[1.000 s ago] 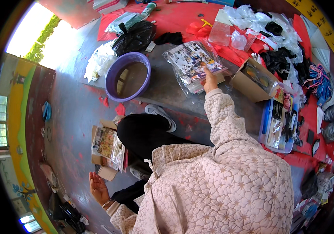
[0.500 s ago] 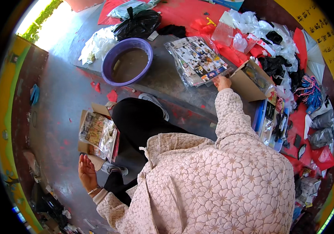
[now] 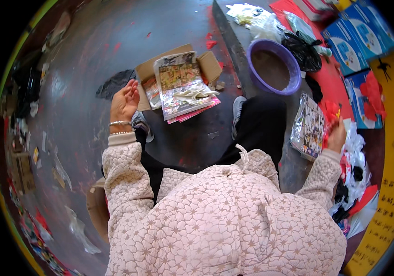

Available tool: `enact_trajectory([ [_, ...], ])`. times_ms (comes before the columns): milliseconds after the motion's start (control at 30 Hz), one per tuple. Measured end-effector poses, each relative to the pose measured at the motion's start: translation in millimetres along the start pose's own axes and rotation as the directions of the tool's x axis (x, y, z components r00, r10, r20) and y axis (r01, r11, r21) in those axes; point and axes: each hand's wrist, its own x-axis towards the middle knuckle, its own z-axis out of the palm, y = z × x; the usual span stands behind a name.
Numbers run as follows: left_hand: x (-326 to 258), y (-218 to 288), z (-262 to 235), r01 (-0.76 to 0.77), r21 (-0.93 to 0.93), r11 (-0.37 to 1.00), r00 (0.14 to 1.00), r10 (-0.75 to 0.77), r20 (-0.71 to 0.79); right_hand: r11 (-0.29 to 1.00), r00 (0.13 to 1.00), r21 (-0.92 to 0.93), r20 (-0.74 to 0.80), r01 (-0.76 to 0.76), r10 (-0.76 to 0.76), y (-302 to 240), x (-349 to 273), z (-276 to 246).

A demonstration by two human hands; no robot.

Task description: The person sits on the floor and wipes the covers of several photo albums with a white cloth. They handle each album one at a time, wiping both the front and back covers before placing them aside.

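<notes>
My left hand (image 3: 125, 100) is raised beside a small cardboard box (image 3: 146, 69), palm turned inward, fingers loosely bent, nothing in it. Magazines (image 3: 178, 76) and printed papers stick up out of that box, with a pale crumpled glove-like piece (image 3: 194, 94) on them. On the grey ledge lies a plastic-wrapped stack of printed sheets (image 3: 308, 126). Just right of it, over red plastic (image 3: 329, 108), is my right hand (image 3: 336, 135). Its fingers look outstretched, their tips close to a small yellow object (image 3: 338, 112); no held thing shows.
A purple basin (image 3: 254, 78) of murky water stands on the ledge beside a black plastic bag (image 3: 302, 50). Blue boxes (image 3: 365, 34) line the far right. White plastic bags (image 3: 353, 156) lie past my right hand. Another cardboard box (image 3: 96, 209) sits near my left elbow.
My view has swung left, shifting the ledge rightward. My right hand has left the wrapped stack's edge and is now beside it. My left hand has risen next to the magazine box.
</notes>
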Motion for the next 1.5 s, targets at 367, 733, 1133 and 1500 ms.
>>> enact_trajectory([
  [367, -21, -24, 30, -0.088, 0.269, 0.959, 0.994, 0.101, -0.036, 0.302, 0.013, -0.053, 0.991, 0.952, 0.132, 202, -114, 375],
  [733, 25, -144, -27, 0.309, 0.950, -0.041, 0.932, 0.211, -0.294, 0.797, 0.589, -0.506, 0.770, 0.330, 0.245, 207, -120, 395],
  [1133, 23, -145, -65, 0.136, 0.961, -0.241, 0.925, 0.379, -0.036, 0.752, 0.522, 0.082, 0.768, -0.654, 0.371, 53, -56, 349],
  [1500, 21, -138, -74, 0.192, 0.949, 0.252, 0.805, 0.512, -0.299, 0.714, 0.570, 0.161, 0.729, -0.681, 0.379, 54, -76, 353],
])
